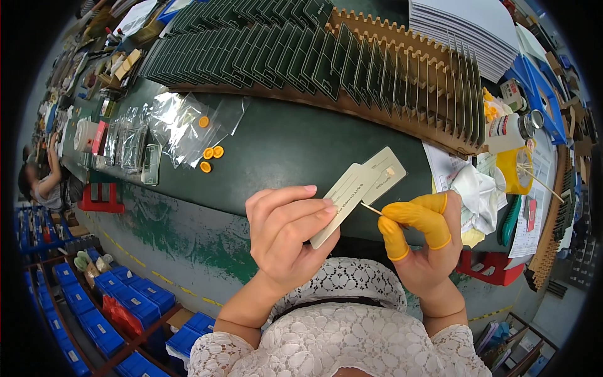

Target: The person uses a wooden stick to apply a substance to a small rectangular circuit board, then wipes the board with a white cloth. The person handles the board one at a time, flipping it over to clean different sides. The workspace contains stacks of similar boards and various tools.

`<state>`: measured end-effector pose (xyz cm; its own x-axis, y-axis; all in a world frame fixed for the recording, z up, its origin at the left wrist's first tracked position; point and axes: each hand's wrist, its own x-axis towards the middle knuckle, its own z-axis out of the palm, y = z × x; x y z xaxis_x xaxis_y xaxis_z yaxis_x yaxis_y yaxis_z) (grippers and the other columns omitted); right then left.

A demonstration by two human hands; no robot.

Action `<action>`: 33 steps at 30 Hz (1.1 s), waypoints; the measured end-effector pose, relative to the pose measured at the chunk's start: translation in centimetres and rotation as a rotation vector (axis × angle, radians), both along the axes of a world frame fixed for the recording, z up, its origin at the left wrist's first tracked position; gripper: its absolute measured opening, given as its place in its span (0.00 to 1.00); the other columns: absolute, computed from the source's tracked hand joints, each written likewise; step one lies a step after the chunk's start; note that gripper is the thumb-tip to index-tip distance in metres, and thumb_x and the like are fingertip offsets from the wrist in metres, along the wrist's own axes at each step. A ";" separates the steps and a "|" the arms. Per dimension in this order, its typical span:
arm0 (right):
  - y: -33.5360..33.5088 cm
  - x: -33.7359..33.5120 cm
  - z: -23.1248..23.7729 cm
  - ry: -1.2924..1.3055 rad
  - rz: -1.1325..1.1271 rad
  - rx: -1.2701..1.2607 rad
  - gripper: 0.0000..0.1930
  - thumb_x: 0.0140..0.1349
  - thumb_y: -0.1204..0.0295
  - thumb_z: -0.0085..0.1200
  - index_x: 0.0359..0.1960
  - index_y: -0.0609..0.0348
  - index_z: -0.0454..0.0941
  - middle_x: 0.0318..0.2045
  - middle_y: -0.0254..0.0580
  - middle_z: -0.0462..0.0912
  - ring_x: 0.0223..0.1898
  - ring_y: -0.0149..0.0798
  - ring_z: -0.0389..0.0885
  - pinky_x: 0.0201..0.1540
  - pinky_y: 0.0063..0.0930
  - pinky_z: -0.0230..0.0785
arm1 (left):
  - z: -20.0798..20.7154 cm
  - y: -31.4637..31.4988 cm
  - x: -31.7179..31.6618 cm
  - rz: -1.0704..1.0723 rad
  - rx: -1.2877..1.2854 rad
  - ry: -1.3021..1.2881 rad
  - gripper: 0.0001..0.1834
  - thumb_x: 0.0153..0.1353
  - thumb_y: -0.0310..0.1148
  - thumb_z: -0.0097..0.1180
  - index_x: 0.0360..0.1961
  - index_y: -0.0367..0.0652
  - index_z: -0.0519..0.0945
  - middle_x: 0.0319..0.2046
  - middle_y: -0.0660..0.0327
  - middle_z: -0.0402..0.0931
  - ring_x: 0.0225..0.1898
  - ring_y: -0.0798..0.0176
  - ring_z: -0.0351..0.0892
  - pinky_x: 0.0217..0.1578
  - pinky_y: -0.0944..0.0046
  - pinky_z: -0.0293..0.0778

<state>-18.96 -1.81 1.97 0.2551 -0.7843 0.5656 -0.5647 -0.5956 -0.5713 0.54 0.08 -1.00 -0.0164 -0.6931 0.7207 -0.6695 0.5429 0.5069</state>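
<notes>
My left hand [290,234] grips a pale grey-green printed panel [352,191] with a small cut-out corner, tilted over the table's near edge. Yellow finger cots cover several fingers of my right hand [424,235]. Between those fingertips is a thin pale stick [371,208], its tip at the panel's lower right edge; from this view I cannot tell whether it touches. Beyond my hands stands a long brown slotted rack [433,135] full of upright dark green panels [301,63].
On the green table [276,144] lie clear plastic bags [182,122] and several yellow finger cots [208,152]. At right are a white cloth [475,196], a yellow tape roll [514,171] with sticks, and a bottle [510,133]. A person [53,182] sits far left, near blue bins [100,330].
</notes>
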 end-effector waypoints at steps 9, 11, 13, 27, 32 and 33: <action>0.1 0.2 0.1 0.019 0.015 0.010 0.15 0.47 0.73 0.72 0.38 0.53 0.82 0.29 0.35 0.77 0.28 0.40 0.69 0.33 0.34 0.57 | 0.0 0.1 0.1 0.001 0.006 -0.010 0.20 0.42 0.16 0.70 0.37 0.44 0.79 0.35 0.62 0.83 0.40 0.54 0.82 0.42 0.58 0.72; 0.1 0.2 0.1 0.018 0.010 0.008 0.15 0.47 0.73 0.72 0.38 0.53 0.82 0.29 0.35 0.76 0.28 0.40 0.69 0.33 0.33 0.57 | 0.0 0.1 0.1 0.000 0.004 -0.010 0.20 0.42 0.16 0.70 0.37 0.45 0.79 0.35 0.62 0.83 0.40 0.54 0.82 0.42 0.58 0.72; 0.0 0.2 0.1 0.021 -0.005 0.002 0.15 0.47 0.73 0.72 0.38 0.53 0.82 0.29 0.34 0.76 0.28 0.40 0.69 0.33 0.33 0.57 | 0.0 0.0 0.1 -0.001 0.001 -0.008 0.20 0.42 0.16 0.69 0.37 0.45 0.79 0.35 0.62 0.83 0.40 0.54 0.82 0.42 0.58 0.72; -0.2 0.1 -0.2 0.019 -0.007 -0.011 0.15 0.47 0.73 0.72 0.38 0.53 0.82 0.29 0.35 0.76 0.27 0.40 0.69 0.33 0.34 0.56 | -0.1 0.1 0.1 -0.002 0.001 -0.016 0.21 0.42 0.16 0.69 0.37 0.45 0.78 0.35 0.62 0.83 0.41 0.55 0.82 0.43 0.57 0.72; -0.1 0.1 0.0 0.010 -0.009 0.002 0.16 0.47 0.73 0.72 0.38 0.53 0.82 0.28 0.35 0.76 0.28 0.40 0.69 0.33 0.34 0.56 | 0.0 0.0 0.1 -0.007 0.002 -0.013 0.21 0.42 0.16 0.69 0.37 0.45 0.78 0.35 0.62 0.83 0.41 0.55 0.82 0.43 0.57 0.72; 0.0 0.2 0.1 0.012 -0.002 0.007 0.16 0.47 0.73 0.72 0.38 0.53 0.82 0.28 0.35 0.76 0.28 0.40 0.69 0.33 0.34 0.56 | -0.1 0.0 0.1 -0.006 0.002 -0.012 0.21 0.42 0.15 0.69 0.37 0.45 0.78 0.35 0.62 0.83 0.41 0.55 0.82 0.43 0.57 0.72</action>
<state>-18.80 -1.84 2.05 0.2597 -0.7888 0.5571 -0.5728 -0.5903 -0.5688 0.61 0.07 -1.05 -0.0294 -0.6947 0.7187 -0.6723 0.5459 0.5001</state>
